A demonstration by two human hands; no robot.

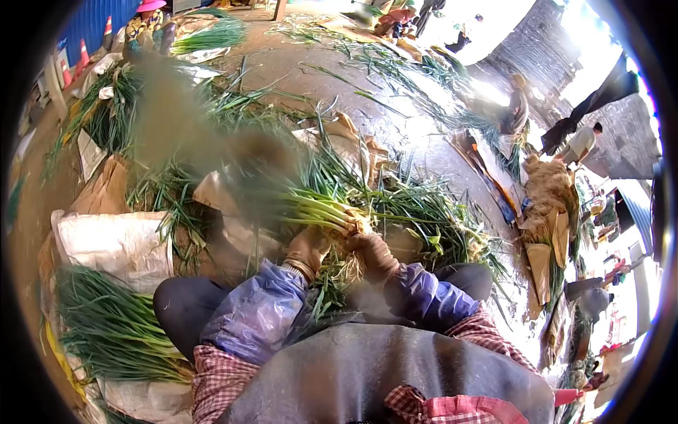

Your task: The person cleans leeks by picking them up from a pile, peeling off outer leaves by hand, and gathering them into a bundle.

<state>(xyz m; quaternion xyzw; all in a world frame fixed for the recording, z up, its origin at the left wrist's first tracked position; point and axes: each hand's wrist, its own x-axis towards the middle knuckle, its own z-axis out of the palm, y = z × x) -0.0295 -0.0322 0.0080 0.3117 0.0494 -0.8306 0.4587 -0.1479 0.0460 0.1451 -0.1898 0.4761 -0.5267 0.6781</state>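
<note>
A bunch of spring onions point(316, 210) lies across in front of me, green leaves to the left and pale stems with stringy roots to the right. My left hand point(308, 249), in a brownish glove, is closed around the stems from below. My right hand point(374, 254), gloved the same way, is closed at the root end, against the roots point(359, 227). Its fingertips are partly hidden by the roots. Loose roots and leaves hang down between both hands. Just to the right spreads a pile of untrimmed spring onions point(438, 219).
A neat stack of spring onions point(116, 325) lies by my left knee, near a white sack point(116, 244). More heaps cover the floor ahead. Several other people sit or stand farther off, one in a pink hat point(150, 6). Traffic cones point(83, 53) stand far left. A lens smudge blurs the upper left.
</note>
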